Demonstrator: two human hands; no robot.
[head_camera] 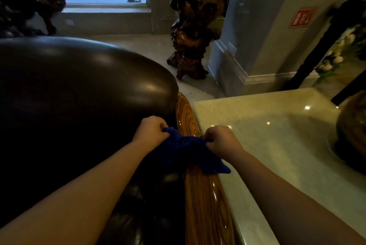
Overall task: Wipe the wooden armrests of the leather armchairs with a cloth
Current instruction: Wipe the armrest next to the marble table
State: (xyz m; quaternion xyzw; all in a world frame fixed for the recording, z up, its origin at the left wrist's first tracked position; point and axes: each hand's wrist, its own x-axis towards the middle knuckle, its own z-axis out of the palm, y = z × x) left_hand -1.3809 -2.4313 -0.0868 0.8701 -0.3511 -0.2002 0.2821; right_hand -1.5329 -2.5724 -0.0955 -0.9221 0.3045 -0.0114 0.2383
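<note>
Across the wooden armrest [206, 205], blue cloth [188, 151] stretched, pinched at either end by left hand [151, 132] and right hand [221, 139] fingers

Armchair [79, 86] sits left, its armrest [206, 205] running near-to-far along its right edge, table [277, 136] just right of that. Cloth [186, 151] lies across the armrest between my left hand [151, 132] and right hand [221, 139]. Carved stand [192, 33] is far centre, pillar [257, 37] right of it.
</note>
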